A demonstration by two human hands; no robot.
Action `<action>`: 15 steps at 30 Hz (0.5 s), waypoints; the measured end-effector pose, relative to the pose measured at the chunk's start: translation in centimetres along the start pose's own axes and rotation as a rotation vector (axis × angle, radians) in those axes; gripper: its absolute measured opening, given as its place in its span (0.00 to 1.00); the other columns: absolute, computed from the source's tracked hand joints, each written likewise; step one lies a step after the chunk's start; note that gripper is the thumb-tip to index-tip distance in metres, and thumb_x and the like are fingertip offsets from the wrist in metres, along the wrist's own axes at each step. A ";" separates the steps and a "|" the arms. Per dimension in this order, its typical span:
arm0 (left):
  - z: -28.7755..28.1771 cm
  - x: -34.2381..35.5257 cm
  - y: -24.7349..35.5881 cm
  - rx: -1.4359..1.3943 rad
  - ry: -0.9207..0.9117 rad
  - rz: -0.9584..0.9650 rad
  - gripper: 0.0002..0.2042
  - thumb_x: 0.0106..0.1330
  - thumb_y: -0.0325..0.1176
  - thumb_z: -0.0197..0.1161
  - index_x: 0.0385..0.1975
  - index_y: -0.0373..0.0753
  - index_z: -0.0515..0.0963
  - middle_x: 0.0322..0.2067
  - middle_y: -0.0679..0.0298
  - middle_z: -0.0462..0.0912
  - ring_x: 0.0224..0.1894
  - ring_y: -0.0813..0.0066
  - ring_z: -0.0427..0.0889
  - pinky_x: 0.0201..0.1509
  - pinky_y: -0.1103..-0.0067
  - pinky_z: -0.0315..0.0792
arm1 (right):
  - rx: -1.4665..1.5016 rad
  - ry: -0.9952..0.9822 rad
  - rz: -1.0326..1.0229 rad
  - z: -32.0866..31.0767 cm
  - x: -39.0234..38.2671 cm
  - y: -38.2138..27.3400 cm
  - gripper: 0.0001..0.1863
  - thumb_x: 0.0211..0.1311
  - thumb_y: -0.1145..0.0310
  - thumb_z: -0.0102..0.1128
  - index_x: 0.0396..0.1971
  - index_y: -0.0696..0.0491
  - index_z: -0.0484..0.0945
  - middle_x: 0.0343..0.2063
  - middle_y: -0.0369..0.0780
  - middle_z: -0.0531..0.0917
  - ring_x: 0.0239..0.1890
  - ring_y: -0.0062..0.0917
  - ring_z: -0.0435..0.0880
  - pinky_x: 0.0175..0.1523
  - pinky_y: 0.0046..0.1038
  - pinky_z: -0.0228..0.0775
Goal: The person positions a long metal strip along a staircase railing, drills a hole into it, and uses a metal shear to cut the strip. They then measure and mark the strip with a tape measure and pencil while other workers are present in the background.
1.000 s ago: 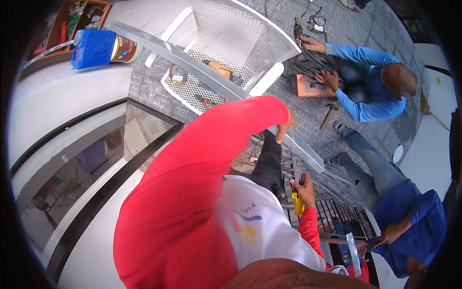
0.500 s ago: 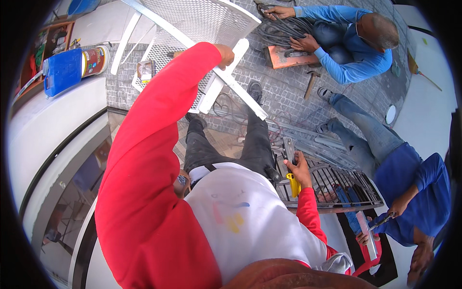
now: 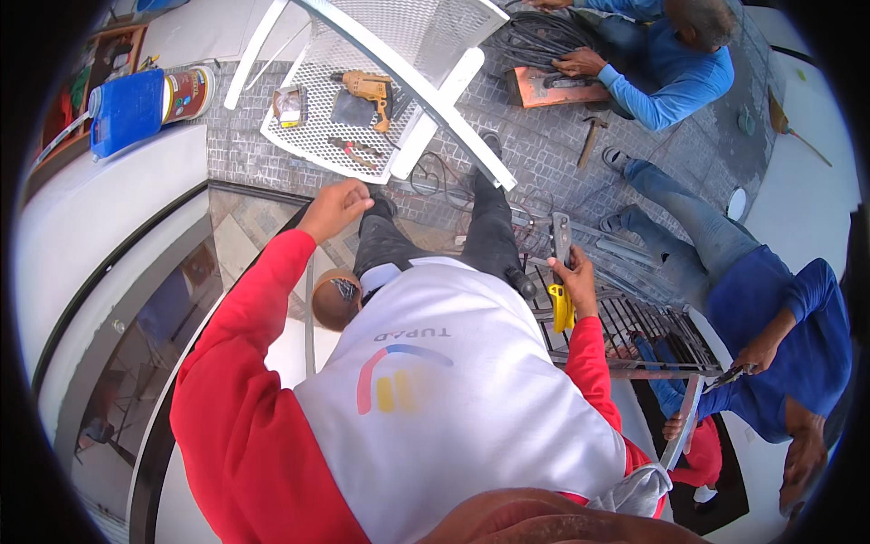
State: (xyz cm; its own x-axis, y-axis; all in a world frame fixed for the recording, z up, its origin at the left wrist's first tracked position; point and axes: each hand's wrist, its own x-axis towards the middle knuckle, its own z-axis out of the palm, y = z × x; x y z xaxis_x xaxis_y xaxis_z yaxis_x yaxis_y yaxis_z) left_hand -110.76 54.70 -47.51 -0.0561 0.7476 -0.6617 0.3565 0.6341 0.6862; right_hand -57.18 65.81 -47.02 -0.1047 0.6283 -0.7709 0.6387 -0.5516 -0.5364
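My left hand (image 3: 337, 210) hangs in the air beside the near edge of a white mesh metal chair (image 3: 317, 82), apart from it. Its fingers are curled together; whatever they may hold is hidden. My right hand (image 3: 578, 279) grips a hand riveter (image 3: 562, 238) with a grey body and yellow handles. At my left hip is a brown bowl (image 3: 331, 313) with small metal pieces inside. On the chair seat lie a yellow drill (image 3: 367, 88), red-handled pliers (image 3: 355, 151) and a small open box (image 3: 289, 106). A white bar (image 3: 408, 77) crosses the chair.
At upper right a person in light blue handles coiled black cable (image 3: 544, 41) above an orange box (image 3: 560, 88). A hammer (image 3: 593, 138) lies on the paving. Another person at right holds a metal strip (image 3: 686, 422) and snips. A blue jug (image 3: 127, 111) stands on the left ledge.
My left hand has left the white bar and come down and left toward my body. The drill and pliers on the seat are uncovered. My right hand keeps hold of the hand riveter.
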 end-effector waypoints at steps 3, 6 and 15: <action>1.4 -13.8 -0.8 -0.134 0.161 -0.121 0.05 0.68 0.28 0.67 0.36 0.34 0.78 0.31 0.61 0.82 0.31 0.74 0.82 0.37 0.77 0.75 | 0.060 -0.009 -0.032 0.4 0.1 -0.7 0.34 0.59 0.68 0.76 0.62 0.66 0.72 0.49 0.46 0.84 0.47 0.24 0.82 0.55 0.25 0.72; 3.3 -19.3 -0.6 -0.087 0.411 -0.066 0.02 0.69 0.24 0.63 0.38 0.34 0.78 0.34 0.59 0.83 0.38 0.69 0.84 0.44 0.74 0.77 | 0.096 -0.054 -0.031 0.8 0.4 -2.3 0.29 0.61 0.69 0.75 0.58 0.65 0.75 0.46 0.41 0.84 0.45 0.20 0.80 0.52 0.23 0.72; 9.3 -22.9 -3.3 0.386 0.360 -0.190 0.07 0.63 0.27 0.65 0.39 0.34 0.80 0.41 0.48 0.84 0.44 0.44 0.83 0.48 0.59 0.77 | 0.065 -0.107 -0.194 2.6 1.3 -5.5 0.37 0.60 0.66 0.77 0.63 0.70 0.70 0.53 0.47 0.82 0.52 0.24 0.79 0.59 0.25 0.69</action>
State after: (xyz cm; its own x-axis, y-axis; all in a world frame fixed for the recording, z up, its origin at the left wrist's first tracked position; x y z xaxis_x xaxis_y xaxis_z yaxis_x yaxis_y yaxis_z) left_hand -101.95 33.62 -37.47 -0.4438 0.6904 -0.5713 0.6208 0.6967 0.3596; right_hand -62.79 68.22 -45.98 -0.3030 0.6660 -0.6816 0.5491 -0.4626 -0.6961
